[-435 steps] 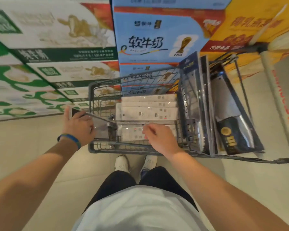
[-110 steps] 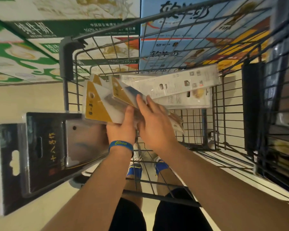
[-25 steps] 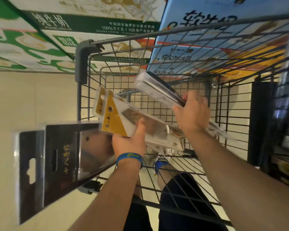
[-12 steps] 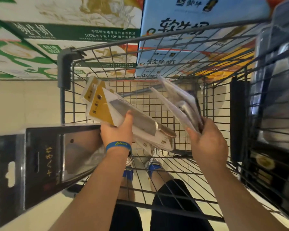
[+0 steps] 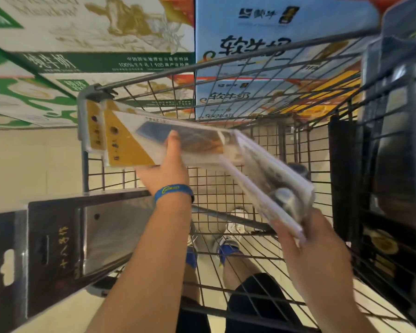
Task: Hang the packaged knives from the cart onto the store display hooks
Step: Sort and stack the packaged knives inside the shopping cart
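Two full hands and no spare finger, that's the worry here. Over the near end of the cart (image 5: 226, 66), the right hand (image 5: 315, 255) is closed round the near end of a fanned bundle of clear knife packs (image 5: 269, 186), which slope up and away above the cart floor. Fanned like that, I'd guess the outer ones could slither loose and clatter into the cart.

Off the cart's near left corner a big black knife pack (image 5: 58, 248) juts out sideways. I can't tell what's propping it, so one nudge from the forearm might tip it onto the floor.

Over the middle of the cart, the left hand (image 5: 166, 169) clamps a stack of yellow-card knife packs (image 5: 130, 143), thumb on top and fingers underneath. The stack reaches to the far left corner post. It's gripped near one end, so it could sag or snag on that post. Its inner end looks to touch the clear bundle, so either could shove the other.

More black packs (image 5: 382, 212) stand along the cart's right side. Milk boxes (image 5: 82, 32) sit beyond the far end; no hooks are visible.
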`<control>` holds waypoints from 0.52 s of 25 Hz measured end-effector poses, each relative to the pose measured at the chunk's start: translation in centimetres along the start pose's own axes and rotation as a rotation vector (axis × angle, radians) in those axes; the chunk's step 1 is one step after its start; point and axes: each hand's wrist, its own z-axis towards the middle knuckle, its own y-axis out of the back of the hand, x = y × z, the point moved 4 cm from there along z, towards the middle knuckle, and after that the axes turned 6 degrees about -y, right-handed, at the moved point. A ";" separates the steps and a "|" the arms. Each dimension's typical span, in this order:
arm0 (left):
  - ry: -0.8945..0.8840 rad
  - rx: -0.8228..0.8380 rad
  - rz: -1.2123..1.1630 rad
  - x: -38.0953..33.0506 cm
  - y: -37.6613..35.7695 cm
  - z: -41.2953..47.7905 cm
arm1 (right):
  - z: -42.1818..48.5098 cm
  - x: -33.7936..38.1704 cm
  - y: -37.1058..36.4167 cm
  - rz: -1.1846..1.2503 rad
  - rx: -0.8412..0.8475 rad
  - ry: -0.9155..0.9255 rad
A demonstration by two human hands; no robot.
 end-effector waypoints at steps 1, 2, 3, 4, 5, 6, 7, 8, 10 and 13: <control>0.078 0.006 -0.027 0.3 -0.9 -0.2 | 0.1 0.2 -0.4 -0.026 0.047 -0.002; 0.141 0.028 -0.055 0.7 -1.9 -0.2 | 0.3 0.3 -1.0 -0.060 0.098 -0.012; 0.179 0.059 -0.069 1.1 -3.0 -0.1 | 0.5 0.5 -1.5 -0.091 0.134 -0.017; 0.206 0.099 -0.055 1.3 -3.8 0.0 | 0.8 0.6 -1.9 -0.113 0.154 -0.012; 0.212 0.143 -0.018 1.8 -4.5 0.1 | 1.0 0.7 -2.1 -0.125 0.166 -0.002; 0.192 0.181 0.024 2.3 -5.1 0.1 | 1.2 0.8 -2.2 -0.135 0.175 0.008; 0.136 0.220 0.064 2.5 -5.6 0.1 | 1.3 0.9 -2.1 -0.139 0.177 0.014; 0.046 0.261 0.084 2.6 -5.9 0.1 | 1.4 1.1 -2.0 -0.139 0.175 0.015; -0.028 0.305 0.091 3.5 -6.6 0.4 | 1.6 1.3 -1.7 -0.132 0.173 0.008; 0.174 0.279 0.014 5.4 -8.2 1.0 | 1.7 1.4 -1.9 -0.113 0.203 0.026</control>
